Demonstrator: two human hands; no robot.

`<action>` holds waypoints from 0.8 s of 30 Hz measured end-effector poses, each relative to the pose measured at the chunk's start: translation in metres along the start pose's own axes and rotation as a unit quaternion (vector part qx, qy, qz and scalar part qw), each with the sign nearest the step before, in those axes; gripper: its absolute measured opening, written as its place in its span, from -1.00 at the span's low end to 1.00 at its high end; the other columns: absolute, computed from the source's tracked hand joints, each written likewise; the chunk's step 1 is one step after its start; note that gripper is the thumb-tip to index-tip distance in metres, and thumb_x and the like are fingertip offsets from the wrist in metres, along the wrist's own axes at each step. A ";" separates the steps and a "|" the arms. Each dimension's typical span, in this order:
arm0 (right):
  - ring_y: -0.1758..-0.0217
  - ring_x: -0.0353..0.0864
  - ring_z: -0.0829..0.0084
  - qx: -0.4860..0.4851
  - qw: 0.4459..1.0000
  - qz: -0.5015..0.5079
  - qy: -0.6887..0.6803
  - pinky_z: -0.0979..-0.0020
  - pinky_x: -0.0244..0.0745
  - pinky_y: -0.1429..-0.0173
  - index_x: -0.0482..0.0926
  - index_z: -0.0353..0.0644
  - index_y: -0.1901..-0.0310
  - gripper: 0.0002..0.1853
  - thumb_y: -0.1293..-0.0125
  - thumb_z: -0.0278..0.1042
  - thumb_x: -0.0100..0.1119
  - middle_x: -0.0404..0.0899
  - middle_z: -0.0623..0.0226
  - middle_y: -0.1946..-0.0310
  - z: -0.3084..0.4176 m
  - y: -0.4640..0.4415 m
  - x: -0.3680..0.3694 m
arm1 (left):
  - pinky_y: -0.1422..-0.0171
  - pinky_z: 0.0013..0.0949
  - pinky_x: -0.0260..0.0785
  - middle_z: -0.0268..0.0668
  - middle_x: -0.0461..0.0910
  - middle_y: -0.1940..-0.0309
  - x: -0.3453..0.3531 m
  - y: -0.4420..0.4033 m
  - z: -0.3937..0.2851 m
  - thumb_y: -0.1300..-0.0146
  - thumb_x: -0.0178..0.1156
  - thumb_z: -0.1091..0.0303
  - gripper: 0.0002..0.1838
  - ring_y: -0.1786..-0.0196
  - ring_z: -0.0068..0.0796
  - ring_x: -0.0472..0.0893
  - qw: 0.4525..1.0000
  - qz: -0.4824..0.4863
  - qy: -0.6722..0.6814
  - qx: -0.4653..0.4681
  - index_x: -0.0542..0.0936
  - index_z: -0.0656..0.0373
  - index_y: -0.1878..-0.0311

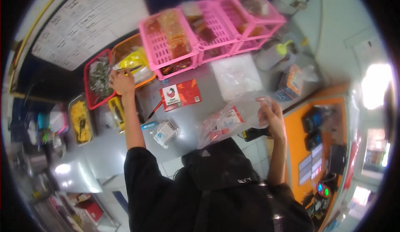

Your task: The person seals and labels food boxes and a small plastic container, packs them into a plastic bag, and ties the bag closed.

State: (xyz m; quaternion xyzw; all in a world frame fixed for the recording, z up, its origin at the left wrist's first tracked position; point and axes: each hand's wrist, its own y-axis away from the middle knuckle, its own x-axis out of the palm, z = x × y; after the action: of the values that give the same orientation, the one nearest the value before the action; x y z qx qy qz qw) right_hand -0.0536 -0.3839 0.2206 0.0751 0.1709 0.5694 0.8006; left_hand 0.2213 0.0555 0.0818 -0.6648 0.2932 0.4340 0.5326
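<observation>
My right hand [270, 113] pinches the open end of a clear plastic bag [250, 107]. Inside the bag lies a red and white printed packet [227, 120]. At the upper left, my left hand [122, 82] reaches to where a red basket [88, 91] of small silvery sachets [100, 78] meets an orange basket [146, 81]. Its fingers are bent together beside a yellow packet [135, 61]; what they hold, if anything, is too small to make out. Between my hands, a red card with a white label [187, 93] lies on the metal table.
Pink baskets [156, 44] with packets stand along the back. White sheets [237, 76], a bottle with a green cap [271, 57] and a box [290, 82] are at right. A pen [155, 109], a clear labelled packet [166, 133] and a metal tray [81, 121] are nearer left.
</observation>
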 end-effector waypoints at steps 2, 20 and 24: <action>0.67 0.42 0.61 -0.013 1.000 0.010 -0.008 0.55 0.29 0.55 0.56 -0.26 -0.01 -0.72 -0.49 -0.20 0.10 0.50 0.37 0.55 -0.006 0.004 -0.003 | -0.16 0.10 0.33 -0.18 0.48 -0.01 0.003 0.008 0.004 -0.27 0.20 0.07 -0.76 -0.16 -0.07 0.44 1.000 -0.011 0.007 0.001 0.73 -0.04 0.25; 0.17 0.69 0.13 -0.289 0.896 0.326 0.083 0.27 0.56 0.20 0.40 -0.19 -0.22 -0.51 -0.29 -0.31 0.28 0.60 -0.03 0.18 0.018 -0.013 0.187 | 0.24 -0.36 0.33 -0.34 0.50 0.40 -0.170 0.228 -0.089 -0.56 -0.12 0.19 -0.58 0.32 -0.53 0.42 0.652 0.231 0.713 -0.113 0.45 0.35 0.33; 0.36 0.68 0.21 -0.287 0.895 0.303 0.157 0.34 0.54 0.22 0.52 -0.22 0.11 -0.76 -0.32 -0.24 0.23 0.61 0.12 0.38 0.010 -0.016 0.213 | 0.24 -0.37 0.32 -0.30 0.54 0.38 -0.163 0.240 -0.071 -0.59 -0.19 0.17 -0.55 0.30 -0.53 0.46 0.624 0.217 0.734 -0.159 0.47 0.35 0.30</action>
State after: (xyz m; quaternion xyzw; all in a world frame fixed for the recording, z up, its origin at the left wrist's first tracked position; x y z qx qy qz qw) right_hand 0.0266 -0.1893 0.1843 -0.1997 0.0927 0.8131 0.5388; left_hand -0.0378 -0.0876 0.1220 -0.7547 0.6485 -0.0547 -0.0827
